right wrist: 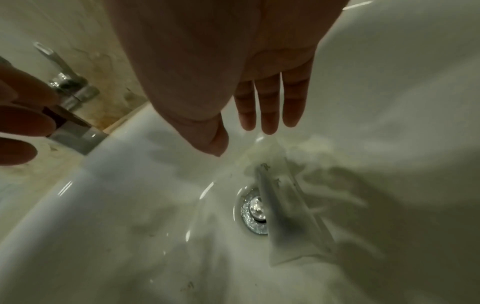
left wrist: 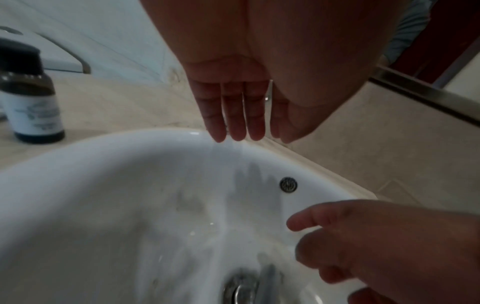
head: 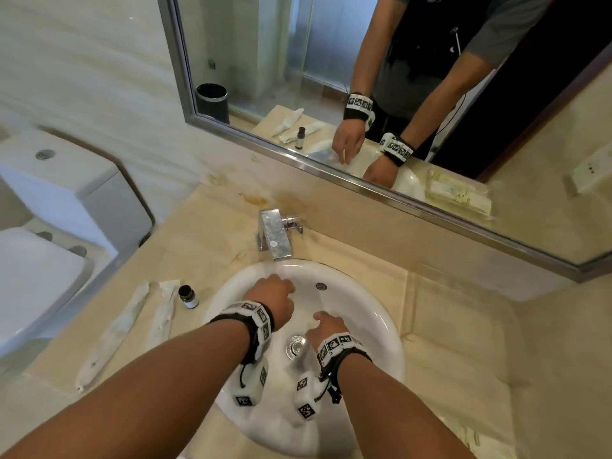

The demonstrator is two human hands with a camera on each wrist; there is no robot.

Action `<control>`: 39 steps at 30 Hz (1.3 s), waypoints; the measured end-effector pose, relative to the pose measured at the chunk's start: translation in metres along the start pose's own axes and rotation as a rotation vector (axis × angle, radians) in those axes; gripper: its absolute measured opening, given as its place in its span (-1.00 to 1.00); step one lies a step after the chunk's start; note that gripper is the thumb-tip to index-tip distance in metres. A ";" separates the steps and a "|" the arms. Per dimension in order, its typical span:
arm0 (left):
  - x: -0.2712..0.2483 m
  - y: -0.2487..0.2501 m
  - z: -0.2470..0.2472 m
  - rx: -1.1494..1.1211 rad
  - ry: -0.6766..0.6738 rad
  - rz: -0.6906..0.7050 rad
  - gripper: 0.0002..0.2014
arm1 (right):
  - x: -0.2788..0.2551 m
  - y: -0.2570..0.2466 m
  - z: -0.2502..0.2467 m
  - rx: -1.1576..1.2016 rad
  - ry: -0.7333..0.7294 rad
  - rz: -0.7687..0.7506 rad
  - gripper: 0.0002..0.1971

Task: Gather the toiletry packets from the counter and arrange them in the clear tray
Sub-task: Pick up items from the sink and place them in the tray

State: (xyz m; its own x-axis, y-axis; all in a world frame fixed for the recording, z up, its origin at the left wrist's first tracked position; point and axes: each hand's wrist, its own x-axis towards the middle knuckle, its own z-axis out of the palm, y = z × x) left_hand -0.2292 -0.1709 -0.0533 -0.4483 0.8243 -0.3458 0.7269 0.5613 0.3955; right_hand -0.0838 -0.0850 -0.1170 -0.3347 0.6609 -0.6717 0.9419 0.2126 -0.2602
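1. Two long white toiletry packets (head: pixel 114 329) (head: pixel 164 311) are lying side by side on the beige table (head: pixel 457 329), left of the sink (head: pixel 231 286). Any print on them is too small to read.
2. One more clear-wrapped packet (right wrist: pixel 288 207) is lying inside the basin, across the drain (right wrist: pixel 253 214); its dark marks are blurred and unreadable.
3. The tray cannot be made out on the table; pale packets (head: pixel 458 193) are showing in the mirror (head: pixel 364 190) only.
4. Left hand (head: pixel 275 298) is hovering over the basin's back rim, grip slack, fingers (left wrist: pixel 233 115) straight, holding nothing.
5. Right hand (head: pixel 326 327) is hanging over the bowl above the packet, grip equally open and empty.
6. Small dark bottle (head: pixel 188 297) with black cap is standing just beside the sink rim; its white label is blurred and illegible.
7. Chrome faucet (head: pixel 275 235) is sitting behind the basin.
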 end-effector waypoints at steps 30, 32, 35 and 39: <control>0.006 -0.034 0.014 -0.042 -0.104 -0.069 -0.63 | 0.022 -0.015 0.029 0.186 0.130 -0.038 -0.58; 0.001 -0.025 0.008 -0.039 -0.119 -0.060 -0.63 | 0.015 -0.020 0.012 0.244 0.187 -0.060 -0.61; -0.007 -0.008 -0.005 -0.061 -0.109 -0.049 -0.63 | -0.002 -0.026 -0.016 0.350 0.255 -0.084 -0.62; -0.014 0.019 -0.028 -0.084 -0.086 -0.023 -0.59 | -0.029 -0.035 -0.055 0.465 0.298 -0.195 -0.59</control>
State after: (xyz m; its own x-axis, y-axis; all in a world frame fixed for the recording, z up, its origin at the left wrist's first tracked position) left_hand -0.2239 -0.1692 -0.0167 -0.4159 0.8035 -0.4259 0.6688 0.5876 0.4554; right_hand -0.1056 -0.0724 -0.0505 -0.4149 0.8293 -0.3744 0.7292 0.0569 -0.6820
